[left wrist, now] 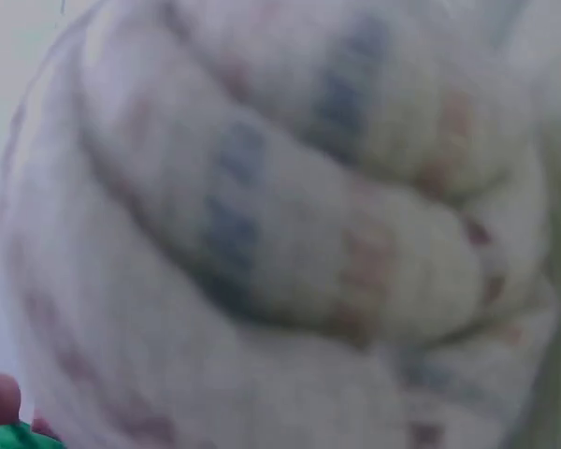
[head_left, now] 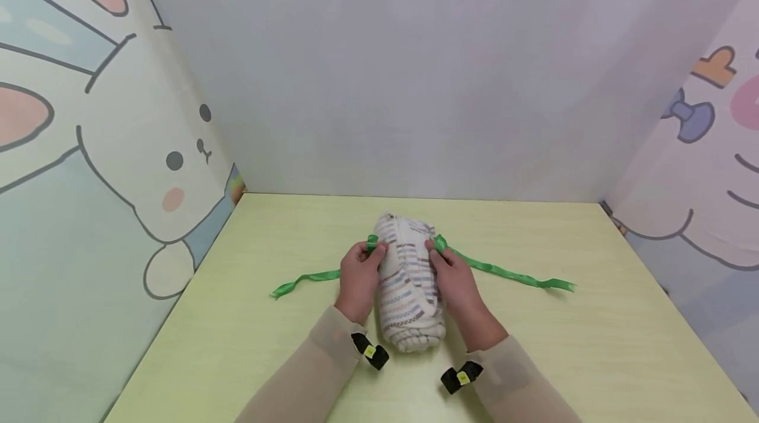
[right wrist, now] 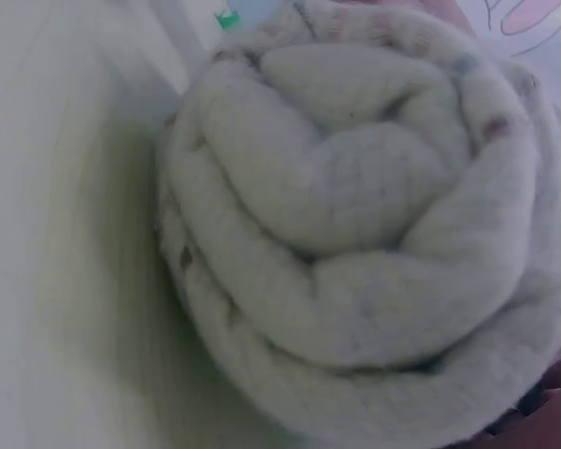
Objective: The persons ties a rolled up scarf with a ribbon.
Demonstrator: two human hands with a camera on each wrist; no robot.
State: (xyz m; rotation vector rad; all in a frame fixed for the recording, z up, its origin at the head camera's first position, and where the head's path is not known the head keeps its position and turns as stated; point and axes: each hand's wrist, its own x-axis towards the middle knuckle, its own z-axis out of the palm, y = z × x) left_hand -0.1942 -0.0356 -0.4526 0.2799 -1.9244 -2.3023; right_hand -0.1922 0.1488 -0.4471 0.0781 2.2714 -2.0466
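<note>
A rolled-up cloth (head_left: pixel 409 288), white with bands of blue, brown and grey marks, lies lengthwise on the table. My left hand (head_left: pixel 358 281) is at its left side and pinches a green ribbon (head_left: pixel 305 280) between thumb and fingers. On the opposite side my right hand (head_left: pixel 455 281) pinches the ribbon's other part (head_left: pixel 504 271). Both loose ends trail outward over the table. Whether the ribbon runs under the roll is hidden. The left wrist view shows the roll's spiral end (left wrist: pixel 262 243) close up, with a bit of ribbon (left wrist: pixel 23 437) by a fingertip. The right wrist view also shows that coiled end (right wrist: pixel 374 215).
The pale yellow-green table (head_left: pixel 237 357) ends at a plain light backdrop (head_left: pixel 415 80). Side panels with cartoon drawings stand left (head_left: pixel 130 146) and right (head_left: pixel 700 179). Black wrist straps (head_left: pixel 370 350) sit at both cuffs.
</note>
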